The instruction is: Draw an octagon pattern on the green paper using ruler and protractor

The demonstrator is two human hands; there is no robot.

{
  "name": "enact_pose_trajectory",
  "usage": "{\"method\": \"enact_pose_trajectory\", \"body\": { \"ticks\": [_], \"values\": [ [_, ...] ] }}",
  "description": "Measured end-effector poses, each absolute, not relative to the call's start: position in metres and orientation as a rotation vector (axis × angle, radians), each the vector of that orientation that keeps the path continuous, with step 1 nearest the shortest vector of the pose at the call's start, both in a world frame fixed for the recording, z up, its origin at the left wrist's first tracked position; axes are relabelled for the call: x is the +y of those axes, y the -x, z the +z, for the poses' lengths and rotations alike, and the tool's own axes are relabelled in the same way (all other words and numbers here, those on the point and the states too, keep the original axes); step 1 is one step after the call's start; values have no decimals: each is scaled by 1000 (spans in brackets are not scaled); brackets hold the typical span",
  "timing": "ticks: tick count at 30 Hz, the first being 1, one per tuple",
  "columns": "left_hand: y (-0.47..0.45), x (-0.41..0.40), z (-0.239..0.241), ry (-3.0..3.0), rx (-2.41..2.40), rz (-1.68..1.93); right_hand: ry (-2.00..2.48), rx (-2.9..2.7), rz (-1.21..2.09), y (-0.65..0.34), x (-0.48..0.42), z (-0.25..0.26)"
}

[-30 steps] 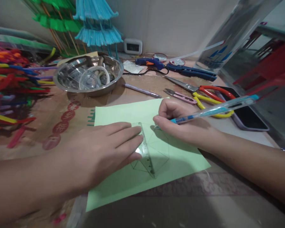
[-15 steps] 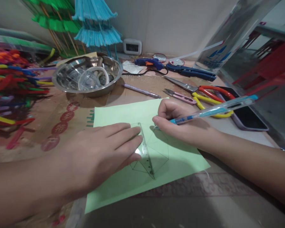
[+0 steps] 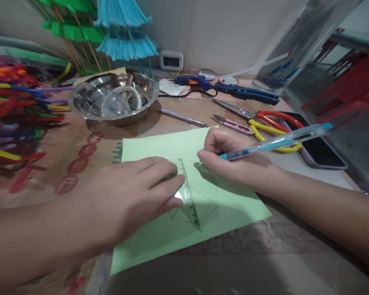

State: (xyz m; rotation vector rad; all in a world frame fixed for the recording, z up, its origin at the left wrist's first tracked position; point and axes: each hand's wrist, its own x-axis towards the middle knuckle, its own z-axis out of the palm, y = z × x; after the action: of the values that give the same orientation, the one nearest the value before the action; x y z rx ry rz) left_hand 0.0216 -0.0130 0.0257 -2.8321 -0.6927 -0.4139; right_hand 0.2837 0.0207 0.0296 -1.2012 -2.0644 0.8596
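Observation:
A light green sheet of paper (image 3: pixel 150 256) lies in front of me, with thin pencil-like lines forming a many-sided figure. Across those lines rests a clear ruler (image 3: pixel 189 196), slanting down to the right. My left hand (image 3: pixel 138 188) holds it from the left, fingers bent and one fingertip at its edge; the palm hides part of ruler and paper. In my right hand (image 3: pixel 230 153) a clear and blue pen (image 3: pixel 273 143) is pinched, its tip near the paper to the right of the ruler. The right hand rests on the sheet's upper right.
Behind the paper are a steel bowl (image 3: pixel 113 116), a purple pen (image 3: pixel 183 118), pink thread snips (image 3: pixel 233 124), scissors (image 3: pixel 273 127), a phone (image 3: pixel 320 147) and a glue gun (image 3: pixel 193 81). Colourful pipe cleaners (image 3: pixel 15 106) lie at left. A large clear container (image 3: pixel 283 61) stands back right.
The fingers of my left hand have curled and drawn back a little, baring more of the ruler's top end. My right hand and the pen look the same.

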Motion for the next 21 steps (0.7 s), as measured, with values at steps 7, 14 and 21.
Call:
{"method": "enact_pose_trajectory", "body": {
  "ticks": [7,14,21],
  "values": [
    [-21,-12,26,2818,-691,-421,1226,-2070,841,-284,21,31],
    [-22,-13,30,2833,-688,-394,1210,-2065,870,-284,21,30],
    [-21,-13,29,2864,-689,-398,1215,-2058,886,-284,21,31]
  ]
}}
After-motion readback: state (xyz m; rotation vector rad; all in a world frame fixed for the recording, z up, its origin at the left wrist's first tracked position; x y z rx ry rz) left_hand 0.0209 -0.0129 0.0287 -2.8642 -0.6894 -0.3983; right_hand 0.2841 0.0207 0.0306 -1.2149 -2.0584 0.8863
